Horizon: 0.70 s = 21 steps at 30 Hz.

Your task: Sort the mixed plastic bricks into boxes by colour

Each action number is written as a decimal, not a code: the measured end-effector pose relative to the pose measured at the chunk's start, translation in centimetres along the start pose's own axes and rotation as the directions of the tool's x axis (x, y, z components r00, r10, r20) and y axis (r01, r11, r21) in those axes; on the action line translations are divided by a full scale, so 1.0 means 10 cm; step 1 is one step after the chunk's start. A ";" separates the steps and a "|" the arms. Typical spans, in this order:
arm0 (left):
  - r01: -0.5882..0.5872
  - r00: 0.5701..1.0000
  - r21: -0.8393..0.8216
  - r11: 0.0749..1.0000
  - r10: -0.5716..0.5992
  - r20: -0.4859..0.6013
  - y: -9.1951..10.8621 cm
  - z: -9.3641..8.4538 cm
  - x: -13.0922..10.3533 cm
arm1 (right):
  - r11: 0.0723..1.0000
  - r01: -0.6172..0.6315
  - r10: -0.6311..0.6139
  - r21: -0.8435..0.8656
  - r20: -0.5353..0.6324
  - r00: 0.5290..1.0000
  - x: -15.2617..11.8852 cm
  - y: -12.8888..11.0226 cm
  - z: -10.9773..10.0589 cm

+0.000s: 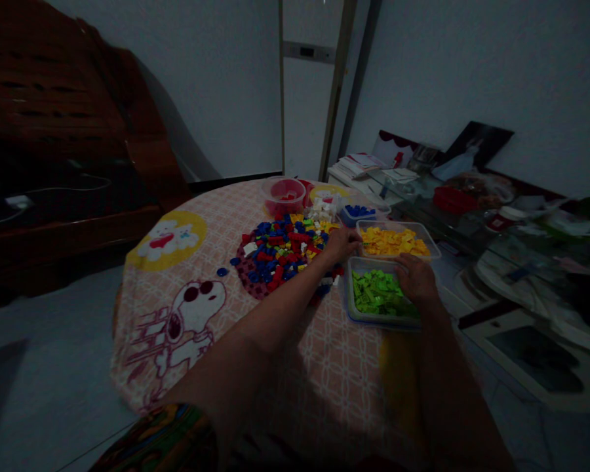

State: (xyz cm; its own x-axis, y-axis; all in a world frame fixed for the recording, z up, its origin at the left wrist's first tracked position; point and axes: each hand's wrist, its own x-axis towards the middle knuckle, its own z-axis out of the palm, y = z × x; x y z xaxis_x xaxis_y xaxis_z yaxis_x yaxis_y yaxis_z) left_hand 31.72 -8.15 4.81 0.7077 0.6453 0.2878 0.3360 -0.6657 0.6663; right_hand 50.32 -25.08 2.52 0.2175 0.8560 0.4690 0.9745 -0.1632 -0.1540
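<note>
My left hand [343,244] reaches across a mixed pile of toy building bricks [280,252] to the left edge of a clear plastic box [435,249] of yellow bricks [393,242]. Its fingers are drawn together, and what they hold, if anything, is too small to make out. My right hand [417,278] is over the right side of a clear box [350,305] of green bricks [379,293], near the front rim of the yellow bricks' box. Its fingers are apart, with no brick visible in them. The pile mixes blue, red, yellow, white and green pieces.
Behind the pile stand a round pink tub [275,204], white bricks [323,208] and a box with blue bricks [358,211]. Two blue pieces [222,271] lie left of the pile on the patterned tablecloth [216,229]. A cluttered glass table [423,203] stands to the right.
</note>
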 end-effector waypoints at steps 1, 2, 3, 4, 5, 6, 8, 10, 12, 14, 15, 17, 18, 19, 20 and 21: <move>0.009 1.000 -0.018 1.000 -0.009 -0.005 0.03 0.03 0.05 | 1.000 -0.002 0.002 0.000 0.004 1.000 0.00 0.00 0.00; 0.013 1.000 -0.045 0.999 -0.013 -0.014 0.05 0.06 0.10 | 1.000 -0.002 0.002 0.001 0.003 1.000 0.00 0.01 0.00; 0.009 1.000 -0.082 0.997 -0.011 -0.025 0.07 0.09 0.15 | 1.000 0.000 0.000 0.004 -0.002 1.000 0.00 0.01 0.00; 0.001 0.999 -0.126 0.992 -0.005 -0.038 0.07 0.11 0.18 | 1.000 0.004 -0.004 0.007 -0.010 1.000 -0.01 0.02 0.01; -0.012 0.999 -0.170 0.985 0.003 -0.053 0.06 0.12 0.20 | 1.000 0.007 -0.007 0.011 -0.020 1.000 -0.01 0.03 0.01; -0.027 0.998 -0.209 0.977 0.013 -0.065 0.05 0.11 0.20 | 1.000 0.011 -0.011 0.013 -0.029 1.000 -0.01 0.03 0.02; -0.041 0.997 -0.257 0.966 0.022 -0.074 0.01 0.04 0.14 | 1.000 0.011 -0.011 0.012 -0.037 0.999 -0.01 0.04 0.03; -0.036 0.998 -0.241 0.970 0.021 -0.067 -0.06 -0.11 0.00 | 1.000 0.006 -0.006 0.008 -0.025 1.000 -0.01 0.05 0.03; -0.032 0.998 -0.141 0.989 0.025 -0.051 -0.13 -0.30 -0.18 | 1.000 0.006 -0.006 0.006 -0.003 1.000 -0.01 0.05 0.02; -0.021 0.999 0.044 0.999 0.023 -0.030 -0.21 -0.46 -0.35 | 1.000 0.017 -0.017 0.005 0.005 1.000 0.00 0.06 0.02; -0.010 1.000 0.142 0.990 0.013 -0.024 -0.25 -0.52 -0.43 | 1.000 0.021 -0.021 0.004 -0.001 1.000 0.00 0.06 0.02; -0.018 1.000 0.302 0.953 0.011 0.023 -0.31 -0.56 -0.57 | 1.000 0.019 -0.019 0.000 -0.020 1.000 0.00 0.06 0.03; -0.036 0.998 0.362 0.931 0.014 0.062 -0.33 -0.56 -0.63 | 1.000 0.015 -0.016 -0.003 -0.025 1.000 0.00 0.05 0.03; -0.057 0.995 0.410 0.910 0.018 0.099 -0.34 -0.54 -0.68 | 1.000 0.011 -0.011 -0.005 -0.028 1.000 0.00 0.05 0.03; -0.073 0.992 0.448 0.891 0.017 0.129 -0.34 -0.52 -0.72 | 1.000 0.008 -0.008 -0.006 -0.027 1.000 0.00 0.05 0.03; -0.079 0.989 0.477 0.876 0.008 0.150 -0.34 -0.51 -0.76 | 1.000 0.009 -0.010 -0.004 -0.026 1.000 0.00 0.05 0.03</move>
State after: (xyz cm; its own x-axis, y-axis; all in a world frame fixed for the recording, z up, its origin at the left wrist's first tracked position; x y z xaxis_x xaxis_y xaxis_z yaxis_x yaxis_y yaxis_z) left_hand 22.10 -8.87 3.86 0.7954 0.5766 0.1867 0.5344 -0.8125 0.2329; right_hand 50.75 -25.03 2.20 0.2095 0.8444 0.4931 0.9767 -0.1571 -0.1460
